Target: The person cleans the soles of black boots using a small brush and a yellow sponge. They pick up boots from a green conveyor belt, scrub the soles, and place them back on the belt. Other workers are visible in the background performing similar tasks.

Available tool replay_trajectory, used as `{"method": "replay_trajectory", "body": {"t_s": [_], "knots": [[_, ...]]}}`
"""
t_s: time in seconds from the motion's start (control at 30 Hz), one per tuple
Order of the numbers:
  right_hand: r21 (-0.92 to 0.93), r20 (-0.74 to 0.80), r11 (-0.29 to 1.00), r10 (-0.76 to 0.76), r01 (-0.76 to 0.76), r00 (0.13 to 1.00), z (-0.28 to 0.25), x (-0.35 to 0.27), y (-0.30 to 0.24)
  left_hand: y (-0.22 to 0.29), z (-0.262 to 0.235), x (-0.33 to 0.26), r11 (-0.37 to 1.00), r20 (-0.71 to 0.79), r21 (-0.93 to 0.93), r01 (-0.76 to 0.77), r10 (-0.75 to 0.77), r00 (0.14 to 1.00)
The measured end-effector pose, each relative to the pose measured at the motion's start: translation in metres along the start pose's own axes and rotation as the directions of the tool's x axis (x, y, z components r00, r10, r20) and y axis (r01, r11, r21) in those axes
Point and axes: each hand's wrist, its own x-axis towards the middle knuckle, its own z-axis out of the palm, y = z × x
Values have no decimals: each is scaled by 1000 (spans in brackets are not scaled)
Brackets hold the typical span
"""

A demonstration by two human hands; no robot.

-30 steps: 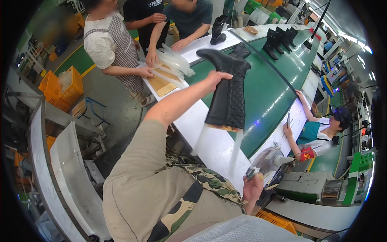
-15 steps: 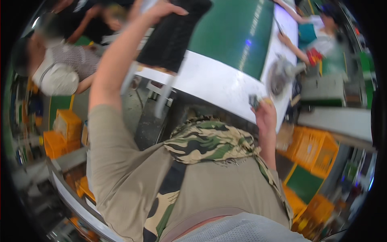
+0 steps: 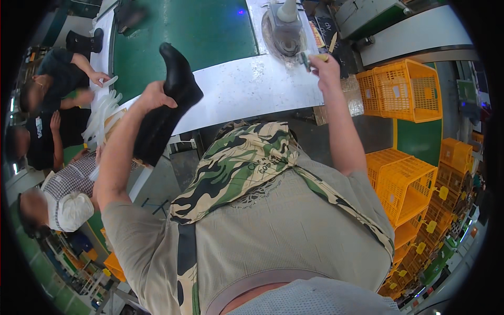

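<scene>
A black boot (image 3: 181,79) is gripped by my left hand (image 3: 153,98), whose fingers close round its ankle part. Its foot points away from me, and the shaft hangs down past the table's near edge. My right hand (image 3: 326,72) is closed on a small brush (image 3: 304,60) with a yellowish handle and a dull green head. Just beyond the brush, a translucent bottle with a pale conical top (image 3: 287,16) stands in a round, stained dish (image 3: 269,35). The brush head is close to the dish's near rim; I cannot tell if they touch.
A green belt (image 3: 210,31) runs beyond the white tabletop (image 3: 231,86), carrying a blurred dark item (image 3: 130,18). Co-workers (image 3: 58,79) sit at left beside pale strips (image 3: 102,118) and another black boot (image 3: 84,43). Orange crates (image 3: 401,181) line my right side.
The view has swung, so the table and co-workers appear shifted. My left hand has brought the boot closer and turned it. The brush in my right hand is now beside the dish.
</scene>
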Motion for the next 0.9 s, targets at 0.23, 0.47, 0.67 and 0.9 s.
{"method": "replay_trajectory", "body": {"t_s": [0.23, 0.47, 0.67, 0.9], "knots": [[-686, 196, 583, -428, 436, 882, 9, 81, 4, 9, 45, 5, 995, 95, 43, 86, -90, 991], [-726, 415, 315, -508, 611, 755, 39, 105, 24, 8, 65, -10, 958, 114, -257, 129, -102, 988], [-766, 505, 142, -470, 627, 724, 53, 107, 32, -8, 81, -14, 910, 103, -385, 151, -121, 987], [-746, 511, 155, -490, 648, 706, 52, 113, 39, -10, 84, -13, 879, 78, -455, 144, -121, 990]]}}
